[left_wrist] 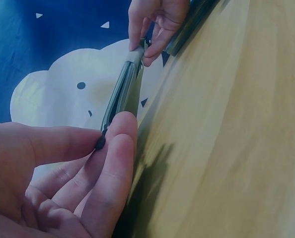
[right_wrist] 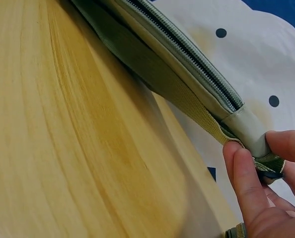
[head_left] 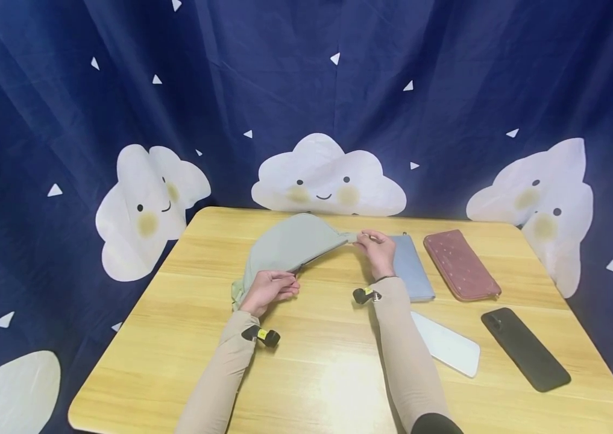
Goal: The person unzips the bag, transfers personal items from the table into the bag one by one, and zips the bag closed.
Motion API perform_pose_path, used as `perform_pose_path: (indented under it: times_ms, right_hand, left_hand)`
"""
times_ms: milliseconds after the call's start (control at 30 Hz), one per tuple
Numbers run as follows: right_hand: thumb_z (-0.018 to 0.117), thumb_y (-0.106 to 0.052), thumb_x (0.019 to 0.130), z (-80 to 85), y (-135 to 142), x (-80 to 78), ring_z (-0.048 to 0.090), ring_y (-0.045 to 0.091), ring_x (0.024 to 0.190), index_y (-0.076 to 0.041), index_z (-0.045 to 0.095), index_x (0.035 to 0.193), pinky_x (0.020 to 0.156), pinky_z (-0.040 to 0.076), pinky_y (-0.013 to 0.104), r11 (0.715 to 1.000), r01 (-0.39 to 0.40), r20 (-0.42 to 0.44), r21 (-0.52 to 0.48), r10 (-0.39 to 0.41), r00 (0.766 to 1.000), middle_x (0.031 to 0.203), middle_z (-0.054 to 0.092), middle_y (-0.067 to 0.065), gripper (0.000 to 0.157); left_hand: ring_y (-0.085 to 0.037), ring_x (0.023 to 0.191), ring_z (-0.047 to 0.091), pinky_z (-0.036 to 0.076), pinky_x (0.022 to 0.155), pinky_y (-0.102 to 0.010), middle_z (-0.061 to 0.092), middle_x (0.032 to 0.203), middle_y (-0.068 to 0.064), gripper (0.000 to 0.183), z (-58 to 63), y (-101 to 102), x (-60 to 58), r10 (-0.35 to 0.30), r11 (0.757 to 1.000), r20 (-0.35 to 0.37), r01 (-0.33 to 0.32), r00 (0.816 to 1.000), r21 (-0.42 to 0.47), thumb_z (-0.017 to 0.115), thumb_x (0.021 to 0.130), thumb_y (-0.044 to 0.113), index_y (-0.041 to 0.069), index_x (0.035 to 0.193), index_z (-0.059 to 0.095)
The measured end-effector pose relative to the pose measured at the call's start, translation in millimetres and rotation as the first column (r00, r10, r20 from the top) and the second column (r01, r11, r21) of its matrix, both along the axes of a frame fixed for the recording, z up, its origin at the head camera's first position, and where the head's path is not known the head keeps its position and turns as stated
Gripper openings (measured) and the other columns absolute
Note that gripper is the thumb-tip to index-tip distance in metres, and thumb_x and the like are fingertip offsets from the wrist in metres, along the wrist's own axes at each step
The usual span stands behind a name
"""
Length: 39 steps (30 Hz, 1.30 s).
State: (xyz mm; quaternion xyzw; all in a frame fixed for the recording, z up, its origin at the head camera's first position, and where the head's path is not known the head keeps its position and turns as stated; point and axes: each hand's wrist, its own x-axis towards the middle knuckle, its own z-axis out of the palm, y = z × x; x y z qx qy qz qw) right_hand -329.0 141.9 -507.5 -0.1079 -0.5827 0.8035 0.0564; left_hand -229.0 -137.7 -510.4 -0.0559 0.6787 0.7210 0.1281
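A pale green waist bag (head_left: 295,238) is held on its edge near the far side of the table, its curved side facing away. My left hand (head_left: 268,290) pinches a dark zipper pull (left_wrist: 100,143) between thumb and fingers, on the side of the bag nearer me. At the bag's right end, my right hand (head_left: 379,250) grips the tapered end tab (right_wrist: 252,134) between thumb and fingertips. The dark-toothed zipper (right_wrist: 187,54) runs along the bag's edge toward that tab. A webbing strap (right_wrist: 192,106) lies alongside it. Whether the zipper is parted is unclear.
Right of the bag lie a light blue pouch (head_left: 413,268), partly behind my right hand, and a dark red zip wallet (head_left: 460,265). Closer to me are a white phone (head_left: 447,343) and a black phone (head_left: 525,348). A blue curtain (head_left: 306,72) hangs behind the wooden table (head_left: 176,337).
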Motion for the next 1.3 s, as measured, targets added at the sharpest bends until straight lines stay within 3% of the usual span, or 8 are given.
perform_pose_path:
  times_ms: [267,500,867,1300]
  right_hand:
    - [0.072,0.005,0.090,0.8,0.0,0.5,0.077,0.014,0.077,0.017,0.060,0.126,0.086,0.061,0.031,1.000,0.002,-0.008,-0.008,-0.002,1.000,0.095,0.069,0.003,0.040]
    - [0.070,0.007,0.090,0.1,0.3,0.9,0.077,0.013,0.074,0.010,0.068,0.118,0.087,0.061,0.033,1.000,0.004,-0.007,-0.018,-0.005,1.000,0.090,0.072,0.000,0.028]
    - [0.070,0.007,0.091,0.4,1.8,1.2,0.077,0.015,0.077,0.018,0.059,0.127,0.087,0.061,0.033,1.000,0.004,-0.016,-0.022,-0.005,1.000,0.096,0.069,0.006,0.040]
    - [0.072,0.006,0.089,1.1,3.4,1.8,0.077,0.012,0.075,0.009,0.069,0.116,0.090,0.060,0.035,1.000,0.018,-0.004,-0.022,-0.018,1.000,0.094,0.071,0.004,0.027]
  left_hand:
    - [-0.011,0.075,0.076,0.061,0.073,-0.021,0.079,0.088,-0.011,0.034,-0.1,-2.5,0.8,-0.010,1.000,-0.003,0.010,1.000,0.000,0.061,0.099,-0.001,-0.018,0.127,0.060]
    - [-0.011,0.076,0.076,0.061,0.072,-0.020,0.079,0.088,-0.010,0.033,-1.9,-6.4,2.8,-0.010,1.000,-0.010,0.010,1.000,-0.006,0.061,0.099,0.000,-0.018,0.126,0.061]
    - [-0.011,0.077,0.076,0.061,0.074,-0.021,0.079,0.091,-0.011,0.034,-3.0,-7.6,2.3,-0.023,1.000,-0.012,0.022,1.000,-0.013,0.061,0.099,0.000,-0.019,0.127,0.060]
    - [-0.012,0.077,0.077,0.061,0.073,-0.021,0.079,0.089,-0.009,0.031,-1.4,-6.6,3.9,-0.013,0.999,0.002,0.013,1.000,-0.031,0.062,0.099,0.001,-0.017,0.124,0.063]
